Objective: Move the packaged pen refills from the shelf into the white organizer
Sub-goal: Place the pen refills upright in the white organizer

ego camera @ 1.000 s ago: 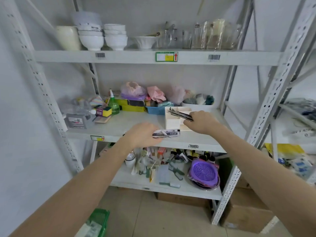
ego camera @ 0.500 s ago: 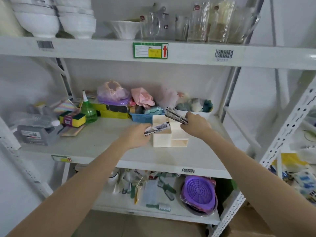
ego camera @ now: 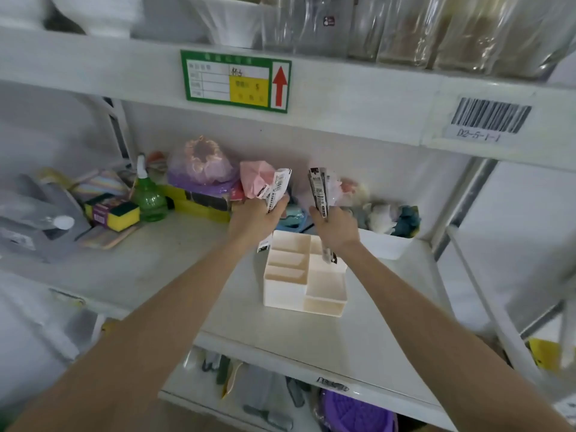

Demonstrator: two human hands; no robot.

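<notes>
The white organizer (ego camera: 282,294) stands on the middle shelf, with several open compartments. My left hand (ego camera: 257,218) grips a white pack of pen refills (ego camera: 277,188) upright above the organizer's back left corner; its lower end pokes out below my wrist. My right hand (ego camera: 336,229) grips a bundle of dark refill packs (ego camera: 318,190) upright above the back right compartment, and their lower tips hang just over its rim.
A green spray bottle (ego camera: 149,198), a sponge pack (ego camera: 112,210), bagged pink and purple items (ego camera: 202,163) and a blue bin (ego camera: 291,221) crowd the shelf behind. A white tub (ego camera: 386,246) stands right of the organizer. The upper shelf edge (ego camera: 343,98) hangs close overhead.
Both hands have turned their packs from lying flat to standing upright and moved over the organizer's back compartments. The camera has moved much closer to the shelf.
</notes>
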